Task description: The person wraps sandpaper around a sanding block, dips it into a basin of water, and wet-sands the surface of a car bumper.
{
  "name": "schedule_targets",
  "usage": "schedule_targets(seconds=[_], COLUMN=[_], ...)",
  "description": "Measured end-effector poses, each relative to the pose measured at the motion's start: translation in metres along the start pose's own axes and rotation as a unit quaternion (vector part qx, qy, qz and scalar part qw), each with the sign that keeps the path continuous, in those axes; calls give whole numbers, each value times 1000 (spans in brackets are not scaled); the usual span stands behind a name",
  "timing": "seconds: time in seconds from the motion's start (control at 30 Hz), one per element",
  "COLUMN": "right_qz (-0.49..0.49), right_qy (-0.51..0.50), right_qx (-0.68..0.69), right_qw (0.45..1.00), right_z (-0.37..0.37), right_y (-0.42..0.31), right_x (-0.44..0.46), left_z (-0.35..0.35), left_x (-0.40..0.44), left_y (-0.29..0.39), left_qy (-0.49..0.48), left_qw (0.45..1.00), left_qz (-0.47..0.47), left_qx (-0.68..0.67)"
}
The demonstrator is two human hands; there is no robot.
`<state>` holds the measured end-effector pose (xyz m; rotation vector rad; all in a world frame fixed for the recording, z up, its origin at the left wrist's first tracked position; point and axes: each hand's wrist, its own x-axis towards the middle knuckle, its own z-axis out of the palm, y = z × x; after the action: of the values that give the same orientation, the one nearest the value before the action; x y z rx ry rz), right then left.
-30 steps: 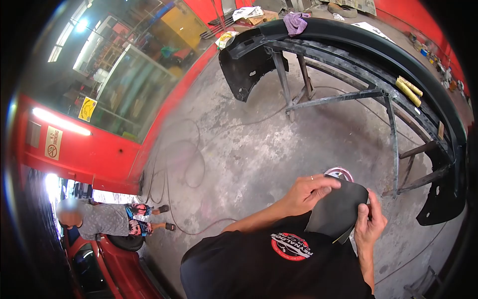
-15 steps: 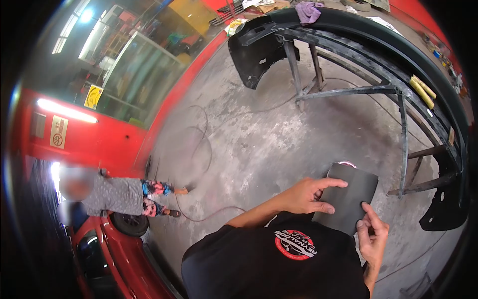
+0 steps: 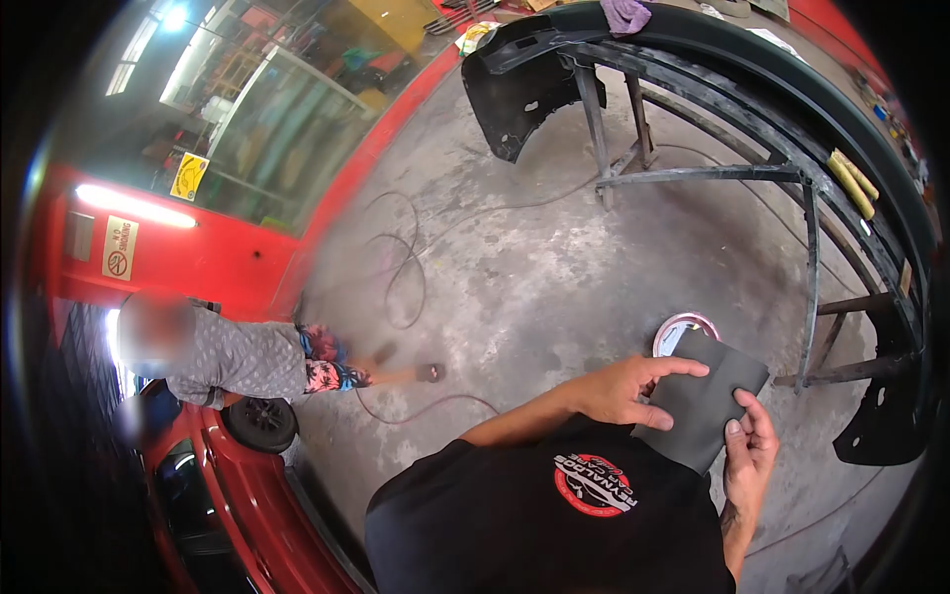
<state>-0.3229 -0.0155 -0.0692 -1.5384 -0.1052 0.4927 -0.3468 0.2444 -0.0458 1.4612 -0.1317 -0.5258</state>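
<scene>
Both my hands hold a dark grey sheet of sandpaper [image 3: 708,381] in front of my black shirt. My left hand [image 3: 633,391] grips its left side, with the index finger stretched across the face and the thumb lower down. On the right edge, my right hand [image 3: 752,450] pinches the sheet between thumb and fingers. Just beyond the sheet is a round container with a pinkish rim [image 3: 683,322], partly hidden by the paper. What it contains is unclear.
A dark car bumper [image 3: 841,129] rests on a metal stand [image 3: 703,176], with a purple cloth [image 3: 625,15] and yellow blocks [image 3: 853,185] on it. A hose [image 3: 421,267] crosses the concrete floor. At left, a person [image 3: 242,356] is beside a red car [image 3: 233,475].
The sandpaper has tilted and shifted slightly right with both hands. More of the round container shows behind it. The person at left has changed stance, legs further right.
</scene>
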Motion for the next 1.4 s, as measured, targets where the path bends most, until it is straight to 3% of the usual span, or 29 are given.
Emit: schedule_targets(seconds=[0.07,0.13,0.23,0.37,0.43,0.5,0.57,0.67,0.7,0.73,0.83,0.97,1.03,1.17,1.2,1.27,1.4], right_qz=[21,38,-49,27,39,-125,-151,-199,-117,-32,41,-21,-21,-19,-20,-21,-13], right_qy=[19,37,-11,-1,17,82,76,65,47,27,4,44,39,51,44,38,24], right_qx=[45,93,69,43,24,-249,-266,-299,-172,-40,59,63,46,24,-13,-49,-142], right_qw=[999,994,996,999,999,957,949,931,977,998,997,997,998,998,999,998,990], right_z=[8,21,27,12,10,13,7,0,1,2,12,19,15,15,12,11,22], right_y=[-5,-16,-30,-22,-16,-12,-14,-16,-15,-16,-38,-26,-23,-22,-21,-24,-32], right_x=[0,-2,-6,-9,-7,1,8,17,21,25,23,20,21,21,22,21,17], left_z=[1,-1,-7,-8,-10,-12,-16,-19,-17,-14,-2,7,8,1,1,1,7], left_x=[2,3,2,2,9,11,14,26,28,30,36,36,33,38,42,42,34], left_y=[-15,-21,-21,-14,-22,-19,-16,-18,-9,-3,1,-7,-5,-34,-35,-33,5], left_qy=[-1,14,28,25,84,126,144,169,109,41,38,109,130,120,145,165,124], left_qw=[998,999,998,999,968,930,909,893,978,996,993,983,988,992,982,948,939], left_qz=[29,29,12,-6,120,164,168,260,112,-44,26,40,-24,-37,106,245,172], left_qx=[-63,-27,53,47,206,305,353,326,138,-59,-112,-141,-78,-1,60,119,271])
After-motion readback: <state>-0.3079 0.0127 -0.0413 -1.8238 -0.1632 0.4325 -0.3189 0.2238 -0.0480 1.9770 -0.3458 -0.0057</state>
